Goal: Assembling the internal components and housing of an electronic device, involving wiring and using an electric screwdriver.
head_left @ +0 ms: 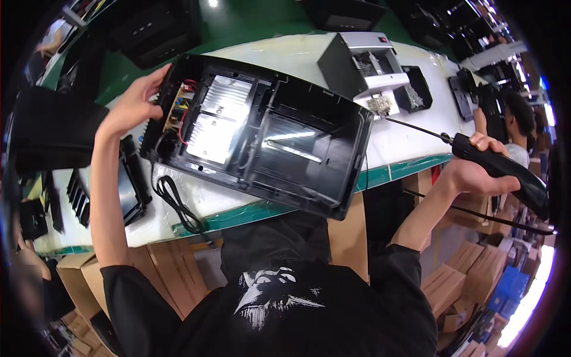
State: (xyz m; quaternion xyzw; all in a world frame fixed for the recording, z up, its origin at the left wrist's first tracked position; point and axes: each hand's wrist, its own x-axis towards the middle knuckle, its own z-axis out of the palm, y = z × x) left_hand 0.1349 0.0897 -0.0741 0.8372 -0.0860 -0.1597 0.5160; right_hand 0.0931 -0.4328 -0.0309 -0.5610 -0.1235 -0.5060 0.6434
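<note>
brown cardboard boxes (445, 287) are piled at the lower right, near a blue box (510, 283) and a bright light strip (528, 303). another person (518, 153) is higher up on that side.

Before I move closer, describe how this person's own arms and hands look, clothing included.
The person wears a black, short-sleeved fabric shirt, its plain black sleeves ending near the elbows; a white graphic marks its body. Both forearms are bare. The left hand and right hand are ungloved, with no watch or bracelet visible.
</note>
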